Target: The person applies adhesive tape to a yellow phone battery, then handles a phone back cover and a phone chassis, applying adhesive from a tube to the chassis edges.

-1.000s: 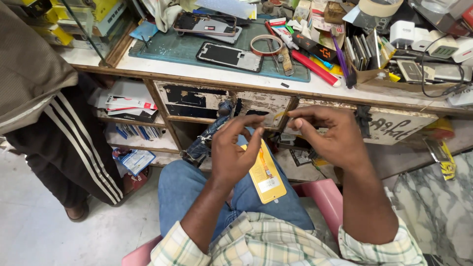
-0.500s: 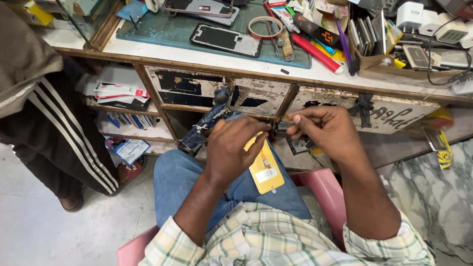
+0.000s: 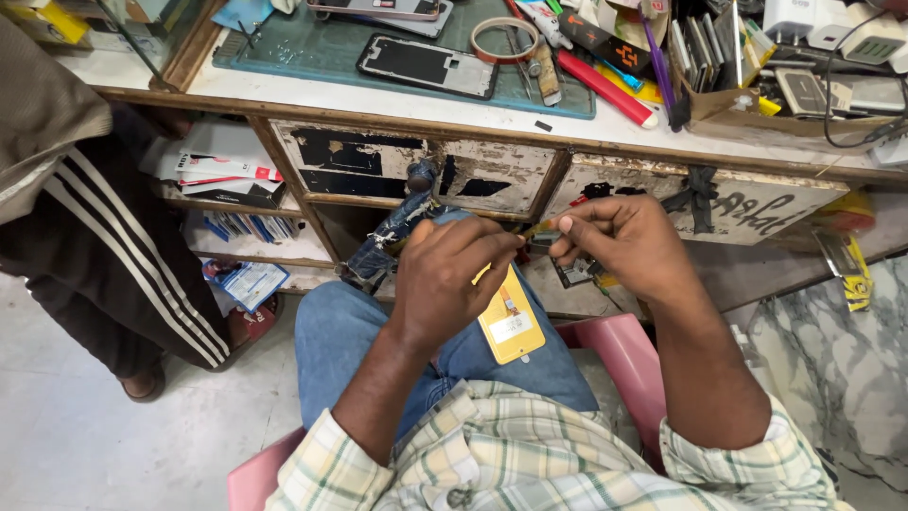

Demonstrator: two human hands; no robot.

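Two hands pinching one small dark part over lap.
Left hand [image 3: 452, 276] and right hand [image 3: 619, 241] grips closed on small dark part [image 3: 541, 237]; one flat yellow card [image 3: 511, 326] at 6 o'clock, one dark phone [image 3: 427, 66] on worktop [image 3: 397, 99] at 12.

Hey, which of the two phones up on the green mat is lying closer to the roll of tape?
The dark phone, lying just left of the tape roll; the other lies at the mat's far edge.

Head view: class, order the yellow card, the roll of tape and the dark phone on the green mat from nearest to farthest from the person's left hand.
From the left hand:
1. Yellow card, on the lap beside it.
2. Dark phone, on the mat above.
3. Roll of tape, farther back, rightward.
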